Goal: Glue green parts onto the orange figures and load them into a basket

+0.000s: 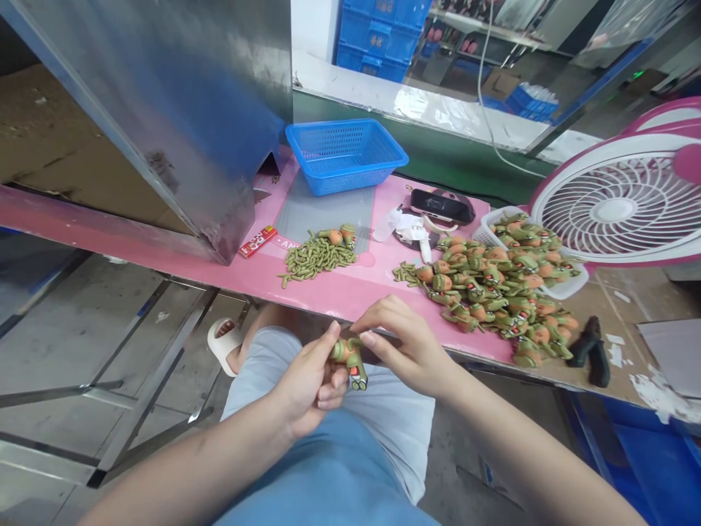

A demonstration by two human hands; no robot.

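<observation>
My left hand (pixel 318 376) is closed around a small green and orange toy figure (pixel 350 358) above my lap. My right hand (pixel 402 340) meets it from the right, thumb and forefinger pinched together at the toy's upper edge. Whatever small piece is between those fingertips is too hidden to name. Ahead on the pink table lies a pile of small curved green pieces (pixel 318 257), with a couple of toy figures (pixel 342 234) at its back. On the right, a large heap of similar toy figures (pixel 487 285) spreads beside a few loose green pieces (pixel 405 274).
A blue basket (pixel 347 157) stands at the back, beside a metal housing (pixel 219 109). A phone (pixel 442 206), a white basket (pixel 575 281) holding figures and a pink-white fan (pixel 618 208) occupy the right. Dark objects (pixel 591 351) lie near the front edge.
</observation>
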